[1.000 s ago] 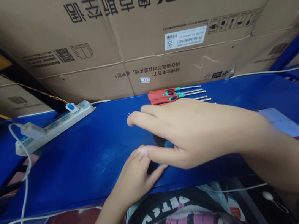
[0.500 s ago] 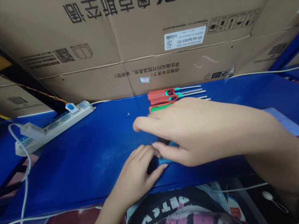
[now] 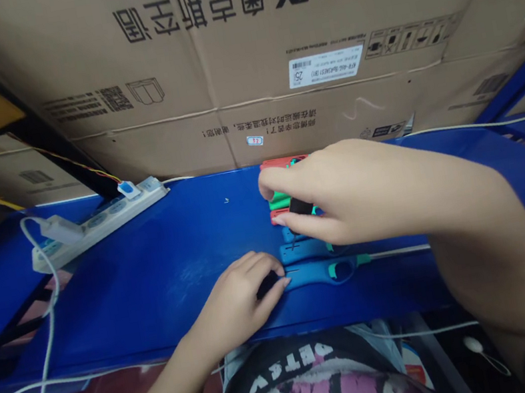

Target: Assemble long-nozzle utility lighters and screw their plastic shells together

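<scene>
Several long-nosed gas lighters lie side by side on a blue tabletop (image 3: pixel 173 239), metal tubes to the right. Nearest me is a blue lighter (image 3: pixel 309 274), and the thumb and fingers of my left hand (image 3: pixel 249 293) pinch the end of its handle. Behind it lies a second blue lighter (image 3: pixel 303 252). My right hand (image 3: pixel 352 187) is closed over the row, gripping a small black-handled tool (image 3: pixel 301 206); a thin dark shaft seems to point down at the second blue lighter. Under that hand, red (image 3: pixel 279 216) and green (image 3: pixel 279 199) lighters are partly hidden.
A white power strip (image 3: pixel 104 221) with plugs and a white cable (image 3: pixel 49 329) lies at the left. A large cardboard box (image 3: pixel 222 81) stands along the back edge. The table's front edge is close to my body.
My right hand has moved back and up with the black tool, away from the nearest blue lighter, uncovering the blue lighters. My left hand stays nearly in place.
</scene>
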{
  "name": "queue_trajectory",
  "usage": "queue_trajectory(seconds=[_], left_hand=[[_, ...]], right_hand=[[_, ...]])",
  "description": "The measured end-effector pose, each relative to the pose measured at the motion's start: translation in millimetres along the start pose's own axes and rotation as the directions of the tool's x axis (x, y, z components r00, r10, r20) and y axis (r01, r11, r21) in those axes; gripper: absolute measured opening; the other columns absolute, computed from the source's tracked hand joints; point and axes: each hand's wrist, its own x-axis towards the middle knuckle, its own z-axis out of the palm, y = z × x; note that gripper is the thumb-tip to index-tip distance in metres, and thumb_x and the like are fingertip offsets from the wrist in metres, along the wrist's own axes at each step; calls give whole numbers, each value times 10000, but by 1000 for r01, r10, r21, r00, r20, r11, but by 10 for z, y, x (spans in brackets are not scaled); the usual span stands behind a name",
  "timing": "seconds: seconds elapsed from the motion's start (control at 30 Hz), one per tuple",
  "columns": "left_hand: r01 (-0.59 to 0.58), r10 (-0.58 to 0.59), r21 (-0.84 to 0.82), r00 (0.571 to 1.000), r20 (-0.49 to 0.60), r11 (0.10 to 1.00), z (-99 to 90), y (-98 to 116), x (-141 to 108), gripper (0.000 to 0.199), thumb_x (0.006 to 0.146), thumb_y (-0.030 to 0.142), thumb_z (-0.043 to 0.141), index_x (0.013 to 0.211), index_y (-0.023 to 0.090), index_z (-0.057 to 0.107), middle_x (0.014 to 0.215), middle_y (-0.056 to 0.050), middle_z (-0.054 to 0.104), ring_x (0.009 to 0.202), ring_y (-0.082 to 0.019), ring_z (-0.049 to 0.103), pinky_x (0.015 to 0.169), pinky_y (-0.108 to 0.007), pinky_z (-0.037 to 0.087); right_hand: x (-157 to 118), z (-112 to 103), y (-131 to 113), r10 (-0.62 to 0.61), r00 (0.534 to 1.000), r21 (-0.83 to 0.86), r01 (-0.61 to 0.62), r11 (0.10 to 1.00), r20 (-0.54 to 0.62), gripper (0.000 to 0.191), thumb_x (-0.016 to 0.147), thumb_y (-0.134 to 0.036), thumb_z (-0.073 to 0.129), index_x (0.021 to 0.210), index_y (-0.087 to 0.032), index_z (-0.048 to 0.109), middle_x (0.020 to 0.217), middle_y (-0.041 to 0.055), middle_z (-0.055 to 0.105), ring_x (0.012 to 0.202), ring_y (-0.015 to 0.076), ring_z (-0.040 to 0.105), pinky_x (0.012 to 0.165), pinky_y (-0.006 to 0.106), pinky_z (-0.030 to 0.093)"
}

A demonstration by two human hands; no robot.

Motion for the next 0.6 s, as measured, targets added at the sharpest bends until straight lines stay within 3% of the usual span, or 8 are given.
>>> queue_trajectory(seconds=[0.13,0.33,0.47,0.6], left_hand=[[-64,48,127,991,123,990,-120,27,102,121,1017,264,497,994,202,599,952,-43,663,889,-208,629,802,-352,505],[-318,239,353,939,248,880,-237,39,276,199,1028,278,449,920,187,588,880,-58,659,799,-219,634,748,-356,502],[-430,329,449,899,287,783,-183,-19,320,251,1037,252,418,870,174,588,825,-59,660,738,-215,625,692,-350,492],[-432,356,508,902,245,745,-112,-51,323,331,1050,280,422,794,163,596,734,-53,641,680,-203,617,661,-337,485]], right_hand=[[48,49,-4,-27,999,-11,27,1000,19,195,978,-332,461,1087,-207,563,826,36,678,555,140,467,534,279,203],[108,113,-30,-70,997,-58,70,996,-13,211,968,-302,442,1087,-195,579,813,38,671,520,128,403,527,288,175],[128,134,-32,-78,997,-73,76,994,-21,230,969,-308,442,1111,-199,586,813,31,674,500,127,382,514,289,173],[132,133,-22,-70,997,-86,68,994,-27,249,986,-344,431,1123,-204,584,817,29,675,494,130,377,505,289,172]])
